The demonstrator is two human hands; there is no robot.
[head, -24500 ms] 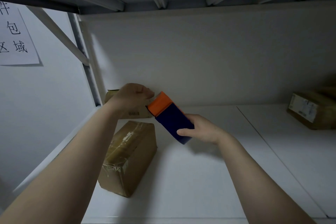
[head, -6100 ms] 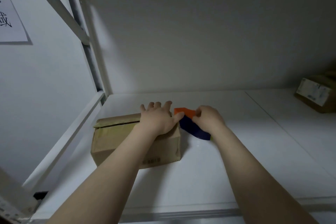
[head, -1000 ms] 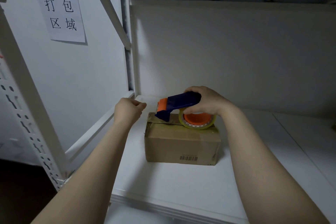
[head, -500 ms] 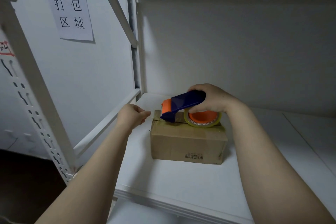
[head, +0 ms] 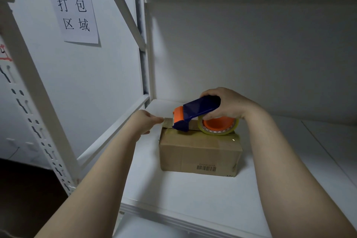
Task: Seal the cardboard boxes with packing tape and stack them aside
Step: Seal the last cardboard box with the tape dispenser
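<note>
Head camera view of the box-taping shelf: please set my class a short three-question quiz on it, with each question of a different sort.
1. True or false: the tape dispenser is held against the top of the cardboard box.
2. What do the fingers of the left hand pinch? A) the tape end B) a barcode label C) a paper sign
3. Which hand grips the dispenser?

Key: 1 true; 2 A; 3 the right hand.
</note>
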